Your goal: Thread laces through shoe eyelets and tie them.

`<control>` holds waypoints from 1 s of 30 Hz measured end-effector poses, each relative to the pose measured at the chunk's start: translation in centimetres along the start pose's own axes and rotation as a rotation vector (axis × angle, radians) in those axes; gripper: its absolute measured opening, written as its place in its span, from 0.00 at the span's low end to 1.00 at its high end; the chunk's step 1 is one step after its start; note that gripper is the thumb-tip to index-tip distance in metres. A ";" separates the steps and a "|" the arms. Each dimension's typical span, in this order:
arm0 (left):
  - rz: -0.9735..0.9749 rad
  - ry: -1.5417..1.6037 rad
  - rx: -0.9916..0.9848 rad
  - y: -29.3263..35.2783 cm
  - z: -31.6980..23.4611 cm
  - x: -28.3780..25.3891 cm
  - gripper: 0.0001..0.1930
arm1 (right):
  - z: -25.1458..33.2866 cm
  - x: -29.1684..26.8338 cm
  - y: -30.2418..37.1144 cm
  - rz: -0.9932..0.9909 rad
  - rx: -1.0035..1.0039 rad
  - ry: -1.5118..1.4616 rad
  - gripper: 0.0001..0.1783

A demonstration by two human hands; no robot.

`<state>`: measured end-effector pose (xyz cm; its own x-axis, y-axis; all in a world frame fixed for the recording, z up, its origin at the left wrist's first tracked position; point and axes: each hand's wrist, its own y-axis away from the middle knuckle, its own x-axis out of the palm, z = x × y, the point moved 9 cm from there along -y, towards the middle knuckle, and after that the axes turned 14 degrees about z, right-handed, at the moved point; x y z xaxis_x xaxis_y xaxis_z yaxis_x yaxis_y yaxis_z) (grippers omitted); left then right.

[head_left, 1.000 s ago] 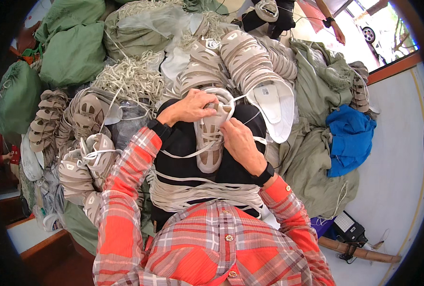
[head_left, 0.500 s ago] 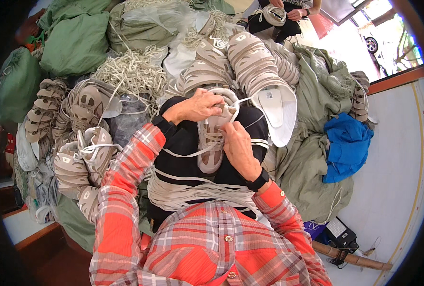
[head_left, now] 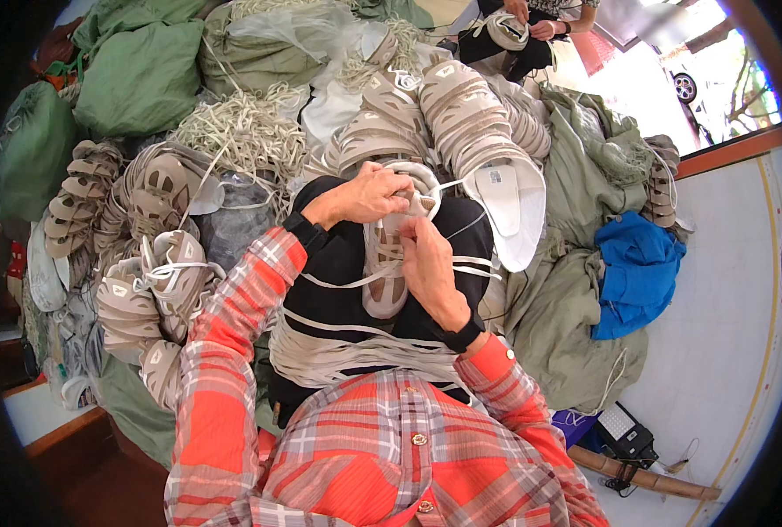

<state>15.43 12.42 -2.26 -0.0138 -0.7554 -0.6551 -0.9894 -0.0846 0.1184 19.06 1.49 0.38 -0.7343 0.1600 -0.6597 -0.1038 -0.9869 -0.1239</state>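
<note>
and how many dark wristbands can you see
3: the person's left wristband, the person's right wristband and a co-worker's wristband near the top; more may be hidden.

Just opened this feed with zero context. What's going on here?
A person is working bare-handed on a beige shoe upper on their lap. Their left hand grips it near the collar; their right hand is pinched over its front, but what those fingertips hold is too hidden to tell. A bundle of pale laces lies across the lap, and stacked uppers sit just beyond. At top right, a co-worker's hands are at another upper.
</note>
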 end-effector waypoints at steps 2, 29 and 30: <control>0.008 0.012 -0.006 0.1 0.3 0.1 0.09 | 0.3 0.0 -0.3 0.012 0.006 -0.047 0.06; -0.483 0.836 -0.355 7.1 -1.6 3.9 0.09 | 0.9 -2.6 4.5 0.336 -0.135 0.135 0.11; -0.524 1.054 -0.401 7.8 -0.7 4.5 0.08 | 0.6 -4.0 3.6 0.226 -0.166 0.227 0.14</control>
<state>7.72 7.93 -3.73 0.6758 -0.7083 0.2041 -0.7240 -0.5858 0.3643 21.22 -2.70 2.98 -0.5564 -0.0424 -0.8298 0.1680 -0.9838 -0.0625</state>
